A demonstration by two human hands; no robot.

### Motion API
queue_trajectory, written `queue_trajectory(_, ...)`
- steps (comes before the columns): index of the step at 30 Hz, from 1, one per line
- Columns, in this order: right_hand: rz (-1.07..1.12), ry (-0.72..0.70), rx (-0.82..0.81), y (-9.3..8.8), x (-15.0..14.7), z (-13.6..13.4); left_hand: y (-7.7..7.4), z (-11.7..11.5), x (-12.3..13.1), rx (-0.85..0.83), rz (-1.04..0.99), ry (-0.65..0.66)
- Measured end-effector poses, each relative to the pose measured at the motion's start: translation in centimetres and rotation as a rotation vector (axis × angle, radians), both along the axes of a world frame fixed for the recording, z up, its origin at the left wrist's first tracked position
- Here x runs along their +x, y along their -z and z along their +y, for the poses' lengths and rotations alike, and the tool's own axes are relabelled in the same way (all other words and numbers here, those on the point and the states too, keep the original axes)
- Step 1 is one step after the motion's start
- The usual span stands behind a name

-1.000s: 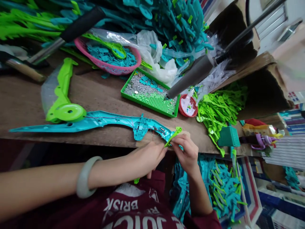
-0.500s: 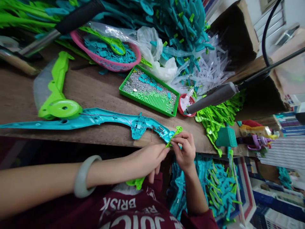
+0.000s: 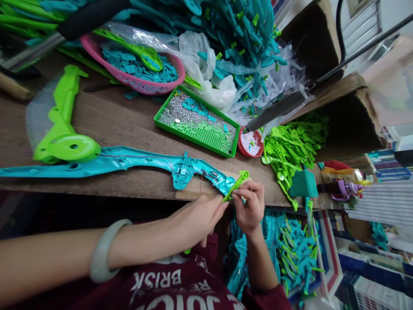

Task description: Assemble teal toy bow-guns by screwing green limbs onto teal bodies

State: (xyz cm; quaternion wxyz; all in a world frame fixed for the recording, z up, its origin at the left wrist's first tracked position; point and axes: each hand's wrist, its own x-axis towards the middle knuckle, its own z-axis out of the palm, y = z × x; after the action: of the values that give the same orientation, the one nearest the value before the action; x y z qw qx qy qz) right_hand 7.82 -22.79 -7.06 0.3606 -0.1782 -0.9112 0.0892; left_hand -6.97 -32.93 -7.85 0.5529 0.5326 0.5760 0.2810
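A slim bright-green plastic part (image 3: 240, 180) with a rounded end lies slantwise at the table's front edge. My left hand (image 3: 193, 219), below a pale bangle, pinches its lower end. My right hand (image 3: 251, 204) has thumb and fingers closed on the same part from the right. Just behind it is the narrow right end of a long turquoise plastic shell (image 3: 138, 157), which lies open side up with thin wires and small electronic pieces in it. Whether the green part touches the shell is unclear. A bit of another green piece (image 3: 187, 251) shows beneath my left hand.
A green wheel-ended piece with a clear blade (image 3: 66, 129) lies at the shell's left. Behind stand a green screw tray (image 3: 190, 137), pink basket (image 3: 142, 86) and small red basket (image 3: 241, 148). A dark-gripped tool (image 3: 274, 110) hangs over the red basket. Green parts (image 3: 297, 142) are heaped right.
The view has shifted slightly, with most table items appearing farther left. Both hands keep hold of the green part, while less of the green piece beneath my left hand shows now.
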Motion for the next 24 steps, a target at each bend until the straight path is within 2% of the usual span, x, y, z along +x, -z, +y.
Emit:
queue_trajectory(4, -0.022, -0.075, 0.108, -0.3, 0.0, 0.1, -0.1, 0.3, 0.0, 0.019, -0.023, 0.002)
queue_trajectory(9, -0.105, -0.164, -0.032, -1.2, 0.1, 0.4, 0.3, 0.4, -0.2, -0.004, -0.034, -0.019)
queue_trajectory(12, -0.138, -0.207, -0.089, -1.4, 0.2, 0.8, 1.1, 0.3, 0.0, -0.002, -0.019, -0.027)
queue_trajectory(16, -0.150, -0.224, -0.021, -1.2, 0.2, 1.4, 2.3, 0.2, 0.5, 0.008, 0.025, -0.002)
queue_trajectory(19, -0.155, -0.270, 0.011, -1.0, 0.1, 1.8, 2.0, 0.4, 0.4, -0.029, 0.056, 0.017)
queue_trajectory(22, -0.158, -0.300, -0.078, -1.1, 0.1, 1.9, 1.3, 0.4, 0.1, -0.039, 0.020, 0.009)
queue_trajectory(24, -0.170, -0.297, -0.098, -1.4, 0.1, 1.6, 1.4, 0.4, 0.1, -0.024, 0.006, -0.011)
